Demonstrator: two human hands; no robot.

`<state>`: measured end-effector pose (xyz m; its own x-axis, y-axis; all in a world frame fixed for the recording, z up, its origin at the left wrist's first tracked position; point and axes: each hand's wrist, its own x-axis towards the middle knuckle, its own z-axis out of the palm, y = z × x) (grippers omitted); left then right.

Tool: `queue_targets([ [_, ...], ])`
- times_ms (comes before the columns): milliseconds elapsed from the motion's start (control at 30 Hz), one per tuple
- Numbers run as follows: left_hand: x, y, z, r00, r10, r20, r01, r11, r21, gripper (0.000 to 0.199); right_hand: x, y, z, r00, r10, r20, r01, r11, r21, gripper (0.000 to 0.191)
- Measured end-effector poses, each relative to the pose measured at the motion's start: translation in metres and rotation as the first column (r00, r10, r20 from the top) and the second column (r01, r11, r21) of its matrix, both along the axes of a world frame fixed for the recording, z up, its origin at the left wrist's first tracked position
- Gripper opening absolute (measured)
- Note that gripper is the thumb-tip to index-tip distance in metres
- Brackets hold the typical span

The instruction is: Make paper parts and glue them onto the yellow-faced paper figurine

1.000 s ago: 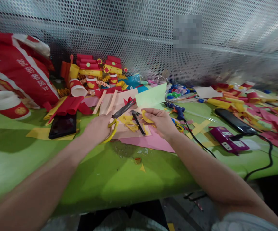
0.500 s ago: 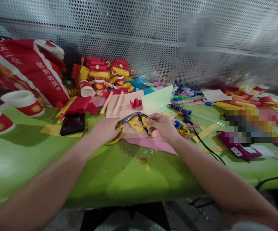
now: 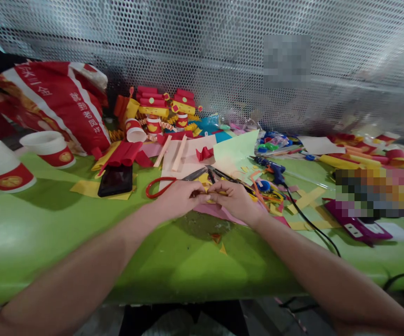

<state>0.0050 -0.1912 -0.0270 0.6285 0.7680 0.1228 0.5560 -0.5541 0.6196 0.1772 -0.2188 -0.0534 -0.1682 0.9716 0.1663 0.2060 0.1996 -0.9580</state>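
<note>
My left hand and my right hand meet fingertip to fingertip over the pink paper at the table's middle. Both have their fingers pinched together. What lies between the fingertips is too small and hidden to name. Just beyond the hands, scissors with a red handle lie with their blades apart. Dark blades and yellow scraps show behind the fingers. A folded red paper piece rests on the pale pink sheet, beside a light green sheet.
A black phone and white-and-red cups are at the left. A blue glue gun with a black cord and a purple box are at the right. Paper figures stand at the back.
My left hand has let go of the yellow-handled scissors and moved right and nearer, to meet my right hand. Red-handled scissors now show. The view has shifted slightly left.
</note>
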Motion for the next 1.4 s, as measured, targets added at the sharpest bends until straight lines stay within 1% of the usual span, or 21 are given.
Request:
queue_targets([
  [133,-0.001,-0.001,0.002,0.995,-0.021,0.099,0.03,0.995,-0.094,0.02,-0.003,-0.002,0.006,1.0,-0.017,-0.005,0.017,1.0,-0.016,0.02],
  [200,-0.003,-0.001,0.004,0.988,-0.03,0.152,0.053,0.987,-0.152,0.019,-0.005,-0.003,0.01,0.999,-0.013,-0.034,0.012,1.0,-0.024,0.024],
  [267,-0.005,-0.001,0.007,0.981,-0.025,0.193,0.063,0.979,-0.196,0.018,-0.007,-0.003,0.012,0.996,-0.008,-0.084,0.002,0.998,-0.064,0.03],
  [333,-0.006,0.0,0.009,0.976,0.001,0.217,0.042,0.98,-0.194,0.017,-0.007,-0.001,0.013,0.992,-0.025,-0.123,0.011,0.994,-0.111,0.036],
  [400,-0.007,0.001,0.009,0.975,0.038,0.22,-0.003,0.988,-0.154,0.016,-0.007,0.001,0.012,0.988,-0.058,-0.141,0.039,0.99,-0.139,0.041],
  [533,-0.007,0.004,0.007,0.967,0.085,0.241,-0.056,0.991,-0.122,0.016,-0.003,0.006,0.009,0.983,-0.112,-0.149,0.089,0.985,-0.149,0.045],
  [600,-0.008,0.006,0.005,0.949,0.112,0.294,-0.08,0.99,-0.12,0.016,0.0,0.009,0.009,0.976,-0.152,-0.158,0.13,0.981,-0.142,0.045],
  [667,-0.009,0.008,0.004,0.916,0.138,0.378,-0.104,0.989,-0.107,0.014,0.003,0.013,0.011,0.965,-0.203,-0.169,0.181,0.974,-0.136,0.045],
  [733,-0.009,0.009,0.003,0.865,0.147,0.48,-0.116,0.989,-0.094,0.012,0.005,0.018,0.016,0.959,-0.234,-0.158,0.216,0.969,-0.121,0.043],
  [800,-0.01,0.009,0.004,0.803,0.161,0.574,-0.135,0.987,-0.088,0.012,0.004,0.027,0.022,0.968,-0.226,-0.106,0.217,0.973,-0.084,0.037],
  [867,-0.01,0.007,0.006,0.731,0.186,0.656,-0.163,0.982,-0.097,0.012,-0.003,0.041,0.031,0.981,-0.194,-0.004,0.194,0.981,-0.026,0.028],
  [900,-0.01,0.005,0.007,0.698,0.198,0.688,-0.178,0.979,-0.102,0.013,-0.009,0.051,0.035,0.983,-0.163,0.08,0.163,0.987,0.009,0.023],
  [967,-0.01,0.002,0.01,0.638,0.211,0.74,-0.205,0.974,-0.1,0.015,-0.029,0.076,0.044,0.962,-0.13,0.242,0.101,0.986,0.129,0.014],
  [1033,-0.01,0.0,0.011,0.596,0.215,0.774,-0.227,0.969,-0.094,0.018,-0.055,0.104,0.051,0.89,-0.107,0.443,0.004,0.974,0.228,0.012],
  [1067,-0.01,-0.001,0.012,0.579,0.219,0.786,-0.235,0.967,-0.096,0.019,-0.07,0.118,0.054,0.825,-0.119,0.552,-0.034,0.965,0.26,0.013],
  [1133,-0.011,-0.001,0.013,0.545,0.228,0.807,-0.238,0.965,-0.112,0.021,-0.1,0.143,0.058,0.708,-0.199,0.678,-0.091,0.926,0.367,0.018],
  [1167,-0.011,-0.001,0.013,0.534,0.235,0.812,-0.238,0.964,-0.122,0.022,-0.114,0.154,0.059,0.659,-0.238,0.713,-0.112,0.907,0.405,0.022],
  [1233,-0.011,-0.001,0.013,0.516,0.25,0.819,-0.241,0.96,-0.141,0.024,-0.138,0.172,0.058,0.537,-0.335,0.775,-0.108,0.883,0.457,0.029],
  [1300,-0.011,-0.001,0.013,0.502,0.266,0.823,-0.235,0.958,-0.166,0.024,-0.156,0.186,0.054,0.415,-0.369,0.832,-0.128,0.882,0.454,0.034],
  [1333,-0.011,-0.001,0.013,0.493,0.278,0.824,-0.23,0.956,-0.184,0.024,-0.164,0.193,0.053,0.375,-0.367,0.851,-0.139,0.886,0.443,0.036],
  [1400,-0.011,0.001,0.013,0.471,0.305,0.828,-0.224,0.949,-0.222,0.022,-0.176,0.204,0.049,0.341,-0.349,0.873,-0.152,0.896,0.418,0.041],
])
